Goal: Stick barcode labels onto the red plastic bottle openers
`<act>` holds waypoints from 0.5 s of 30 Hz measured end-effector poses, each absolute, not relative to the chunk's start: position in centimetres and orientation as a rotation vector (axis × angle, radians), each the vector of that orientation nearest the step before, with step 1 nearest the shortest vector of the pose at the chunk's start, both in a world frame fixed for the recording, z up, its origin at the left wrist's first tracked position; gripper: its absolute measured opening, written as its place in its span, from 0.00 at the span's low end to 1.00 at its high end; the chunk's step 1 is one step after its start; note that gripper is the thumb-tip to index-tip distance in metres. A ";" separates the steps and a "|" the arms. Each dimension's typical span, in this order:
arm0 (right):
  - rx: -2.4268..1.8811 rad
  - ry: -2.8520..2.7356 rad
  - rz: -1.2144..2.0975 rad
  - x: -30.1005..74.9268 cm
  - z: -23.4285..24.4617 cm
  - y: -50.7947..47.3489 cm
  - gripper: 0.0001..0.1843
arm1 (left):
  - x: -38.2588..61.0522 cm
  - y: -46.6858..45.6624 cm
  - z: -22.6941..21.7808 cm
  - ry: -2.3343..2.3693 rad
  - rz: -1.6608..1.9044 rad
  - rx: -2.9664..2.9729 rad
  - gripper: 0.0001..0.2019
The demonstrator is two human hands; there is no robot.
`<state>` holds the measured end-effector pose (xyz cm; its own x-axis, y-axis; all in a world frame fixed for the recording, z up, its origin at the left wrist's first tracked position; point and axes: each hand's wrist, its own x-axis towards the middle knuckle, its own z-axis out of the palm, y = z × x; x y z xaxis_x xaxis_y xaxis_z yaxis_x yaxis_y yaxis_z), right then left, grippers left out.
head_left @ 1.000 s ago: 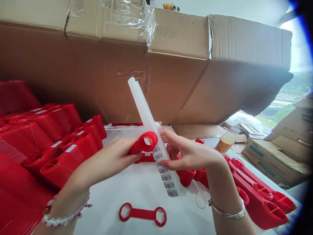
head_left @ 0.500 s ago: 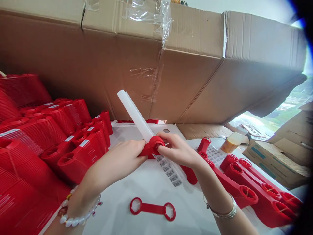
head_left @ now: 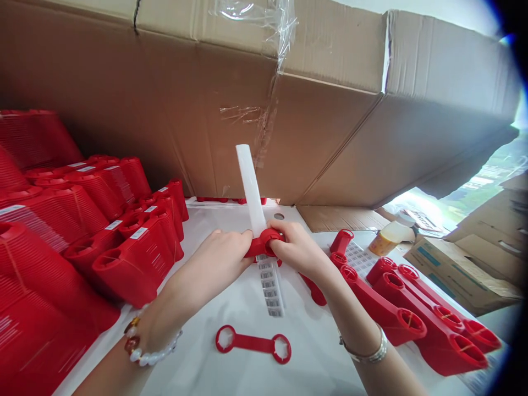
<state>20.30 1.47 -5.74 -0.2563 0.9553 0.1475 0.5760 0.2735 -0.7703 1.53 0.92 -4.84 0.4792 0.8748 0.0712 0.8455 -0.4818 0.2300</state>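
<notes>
Near edge: flat red two-ring piece [head_left: 253,344] lying alone on white tabletop [head_left: 198,363]. Above it, left hand [head_left: 218,258] gripping red handle part [head_left: 264,243] held just over tabletop. Right hand [head_left: 299,250], a second ago pinching label strip [head_left: 251,187], now closed on same ring end, fingers pressed to it. Strip swung from slanted to near upright, barcodes hanging below ring. Red stacks [head_left: 124,258] left, loose red parts [head_left: 412,319] right. Behind: cardboard boxes [head_left: 330,137], small bottle [head_left: 385,239], bright window [head_left: 490,170] far right.
</notes>
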 end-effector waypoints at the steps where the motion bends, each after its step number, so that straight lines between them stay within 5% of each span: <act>1: -1.376 -1.925 0.799 20.3 -5.7 1.5 0.07 | 1.7 0.9 -4.8 1.510 0.279 2.571 0.09; 10: -1.410 -1.789 0.871 20.8 -6.3 2.2 0.06 | 1.9 1.2 -5.5 1.602 0.474 2.700 0.01; 13: -1.409 -1.699 0.845 21.5 -6.3 2.6 0.06 | 2.0 -0.2 -5.0 1.654 0.888 2.813 0.20; 15: -1.395 -1.641 0.800 22.0 -6.0 2.7 0.05 | 2.4 -1.5 -4.6 1.580 1.186 2.804 0.23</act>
